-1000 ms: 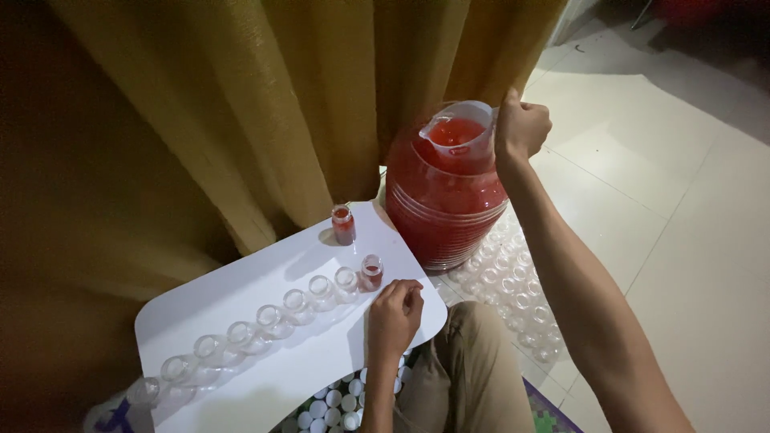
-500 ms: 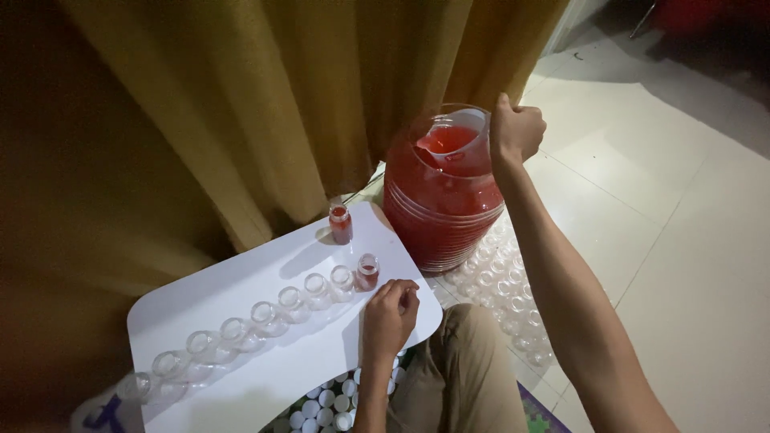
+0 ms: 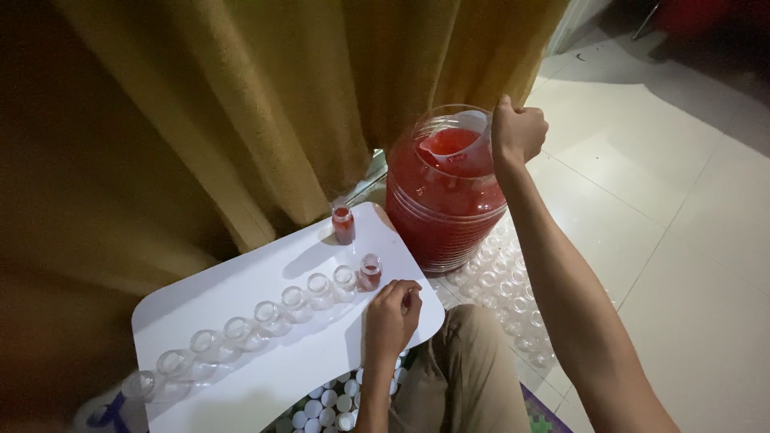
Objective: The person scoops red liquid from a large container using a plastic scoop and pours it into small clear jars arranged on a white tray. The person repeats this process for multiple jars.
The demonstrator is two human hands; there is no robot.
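So compared with a second ago not much has moved, the view just shifts a bit. Biggest thing here is the mustard-yellow curtain [image 3: 265, 104] hanging behind everything, then the white tiled floor [image 3: 682, 240]. The big clear jar of red liquid [image 3: 445, 200] sits on the floor just off the far right corner of the white table [image 3: 265, 377], same spot as before. The right hand [image 3: 517, 132] stays closed around the handle of a small clear scoop cup [image 3: 457, 151] that's dipped in the jar's mouth with red liquid in it, looks maybe a touch lower than earlier. The left hand [image 3: 391, 317] keeps resting on the table, fingers curled and holding nothing, right next to the half-filled little vial [image 3: 370, 273] at the end of a row of empty glass vials [image 3: 265, 317]. One filled vial [image 3: 343, 224] stands apart near the curtain. Loose white caps [image 3: 321, 405] sit under the table edge.
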